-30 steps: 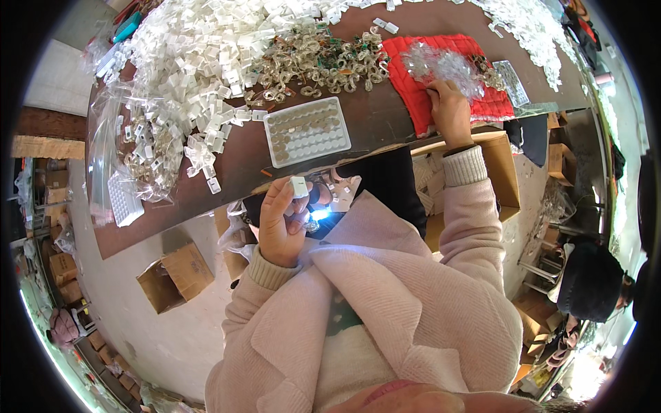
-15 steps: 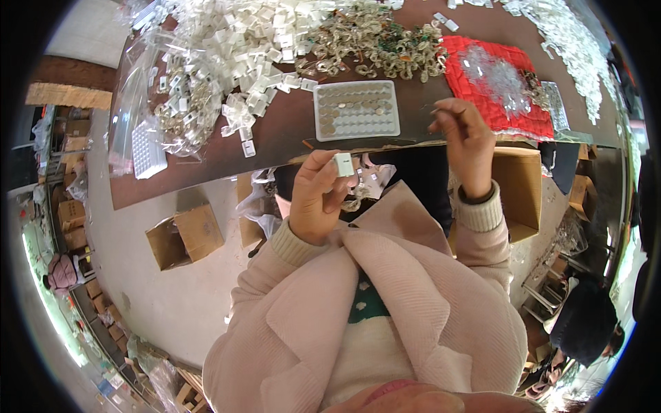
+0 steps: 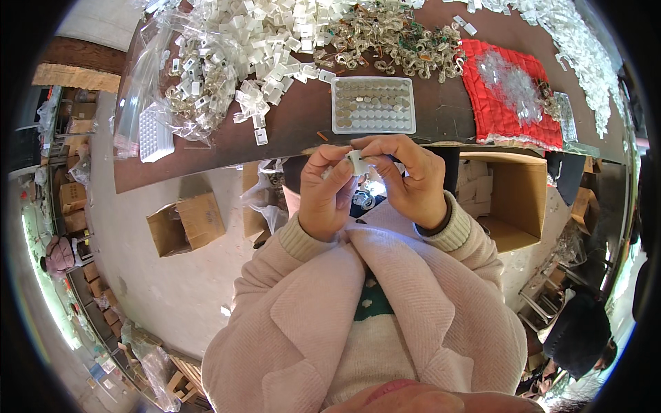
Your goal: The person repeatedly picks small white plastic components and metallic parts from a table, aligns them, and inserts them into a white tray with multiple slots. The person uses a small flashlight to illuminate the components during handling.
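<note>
A small white plastic case [image 3: 357, 162] is held up in front of my chest, near the table's edge. My left hand [image 3: 323, 199] pinches it from the left with closed fingers. My right hand [image 3: 415, 184] has its thumb and index finger closed against the case's right side; anything tiny between them is hidden. Just below hangs a coil of clear string-light wire [image 3: 363, 200], glowing bright bluish white. Beyond my hands lies a white dimpled tray [image 3: 375, 130], partly filled with round silver button cells [image 3: 350, 110].
A heap of white cases [image 3: 275, 31] covers the table's far left, beside tangled wire coils [image 3: 399, 45]. On the right, a red cloth [image 3: 482, 89] bears clear plastic bits. White stacked trays [image 3: 155, 134] sit at the left edge. Cardboard boxes [image 3: 516, 199] stand below.
My right hand has come left and down from above the table to meet the case in my left hand. The hanging coil now shines; before, it was unlit.
</note>
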`<state>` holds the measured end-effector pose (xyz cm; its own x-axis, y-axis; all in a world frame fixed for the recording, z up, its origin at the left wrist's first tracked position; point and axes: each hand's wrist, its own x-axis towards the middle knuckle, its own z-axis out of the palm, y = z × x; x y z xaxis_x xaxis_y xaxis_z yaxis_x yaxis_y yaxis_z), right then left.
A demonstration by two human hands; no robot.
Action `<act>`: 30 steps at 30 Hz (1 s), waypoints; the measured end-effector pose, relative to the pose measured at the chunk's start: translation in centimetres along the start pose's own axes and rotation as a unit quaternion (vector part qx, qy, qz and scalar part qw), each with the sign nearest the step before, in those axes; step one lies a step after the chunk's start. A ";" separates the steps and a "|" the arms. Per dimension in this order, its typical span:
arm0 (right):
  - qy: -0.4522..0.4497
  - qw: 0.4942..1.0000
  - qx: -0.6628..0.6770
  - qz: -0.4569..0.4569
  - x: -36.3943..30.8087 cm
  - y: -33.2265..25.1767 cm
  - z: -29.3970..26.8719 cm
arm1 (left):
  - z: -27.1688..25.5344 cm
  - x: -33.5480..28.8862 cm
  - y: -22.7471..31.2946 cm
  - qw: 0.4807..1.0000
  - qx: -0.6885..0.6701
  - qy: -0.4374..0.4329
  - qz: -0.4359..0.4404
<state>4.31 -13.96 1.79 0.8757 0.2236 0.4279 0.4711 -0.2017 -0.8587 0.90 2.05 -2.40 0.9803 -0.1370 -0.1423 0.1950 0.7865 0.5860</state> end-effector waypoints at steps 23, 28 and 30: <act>0.094 0.956 -0.274 -0.047 6.5 6.3 -6.1 | 0.0 0.6 1.0 0.996 0.001 0.027 -0.088; 0.066 0.902 -0.426 -0.034 9.0 10.7 -7.7 | -0.3 0.8 1.1 0.994 -0.012 0.004 -0.112; 0.078 0.927 -0.366 -0.034 8.9 11.1 -8.4 | -0.5 0.8 1.2 0.993 -0.005 0.006 -0.114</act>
<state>18.22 -22.25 -1.54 0.8191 0.1312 0.5585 0.4213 -0.7983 -0.4304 1.90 3.19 -2.22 0.9099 -0.3055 -0.2807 0.4123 0.7410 0.5301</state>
